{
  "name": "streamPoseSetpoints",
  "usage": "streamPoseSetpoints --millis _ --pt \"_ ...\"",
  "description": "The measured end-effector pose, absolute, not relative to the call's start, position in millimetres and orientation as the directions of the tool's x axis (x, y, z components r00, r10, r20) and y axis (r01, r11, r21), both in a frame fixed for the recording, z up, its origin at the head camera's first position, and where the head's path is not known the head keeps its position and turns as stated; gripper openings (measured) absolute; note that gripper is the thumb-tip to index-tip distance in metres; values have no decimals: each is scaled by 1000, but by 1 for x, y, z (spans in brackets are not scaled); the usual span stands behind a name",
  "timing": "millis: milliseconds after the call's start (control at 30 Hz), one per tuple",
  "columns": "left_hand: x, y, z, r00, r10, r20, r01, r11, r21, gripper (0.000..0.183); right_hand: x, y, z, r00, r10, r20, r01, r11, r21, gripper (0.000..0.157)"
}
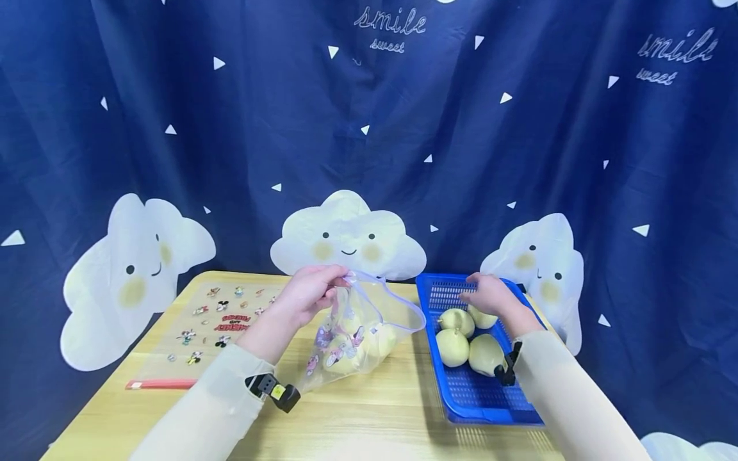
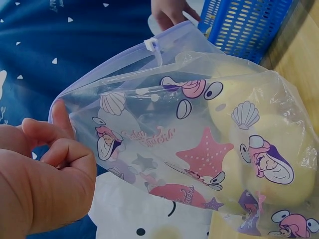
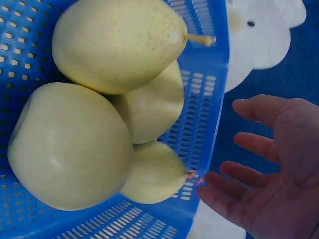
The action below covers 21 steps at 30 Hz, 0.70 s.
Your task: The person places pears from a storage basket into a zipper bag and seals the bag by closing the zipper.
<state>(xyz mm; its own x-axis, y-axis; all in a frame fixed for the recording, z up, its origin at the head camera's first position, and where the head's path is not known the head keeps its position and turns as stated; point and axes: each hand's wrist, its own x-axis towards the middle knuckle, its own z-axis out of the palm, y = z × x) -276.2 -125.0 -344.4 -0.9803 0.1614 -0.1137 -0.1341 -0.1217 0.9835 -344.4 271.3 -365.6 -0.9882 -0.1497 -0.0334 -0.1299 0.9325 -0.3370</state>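
Observation:
My left hand [image 1: 305, 296] pinches the purple-edged rim of a clear zip bag [image 2: 144, 124] printed with shells and starfish. The bag's mouth gapes to the right, and pale yellow pears [image 1: 380, 341] fill its lower part over the table. On the right stands a blue perforated basket [image 1: 434, 358] with several pears [image 3: 70, 147] in it. Above the basket's far part is my right hand [image 1: 494, 298], its fingers loosely spread and holding nothing. In the right wrist view that hand appears beside the basket wall, fingertips near a small pear's stem.
A flat clear bag [image 1: 202, 320] with cartoon prints and a red edge strip lies on the left of the wooden table [image 1: 323, 422]. Behind the table hangs a dark blue curtain [image 1: 369, 160] with white clouds and triangles.

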Motion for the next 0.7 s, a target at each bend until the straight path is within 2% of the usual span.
streamPoseSetpoints --millis 100,200,267,367,467,700 --pt "-276 -125 -344 -981 156 -116 -136 -129 982 30 -357 280 -372 -990 -118 -83 -84 940 -330 65" --pt "-276 -123 -344 -982 150 -118 -138 -134 981 29 -371 291 -384 -991 -54 -120 -14 950 -312 79" --pt "-276 -122 -344 -981 153 -119 -140 -140 980 29 -373 294 -388 -988 -2 -157 47 950 -310 91" --pt "-277 -122 -345 -981 158 -116 -139 -145 980 28 -372 294 -390 -972 67 -226 141 934 -328 100" --pt "-277 -121 -345 -980 162 -112 -137 -146 980 27 -371 295 -393 -959 94 -267 180 931 -317 97" --pt "-279 -122 -347 -980 169 -108 -132 -139 981 26 -383 304 -410 -966 20 -257 85 966 -244 80"
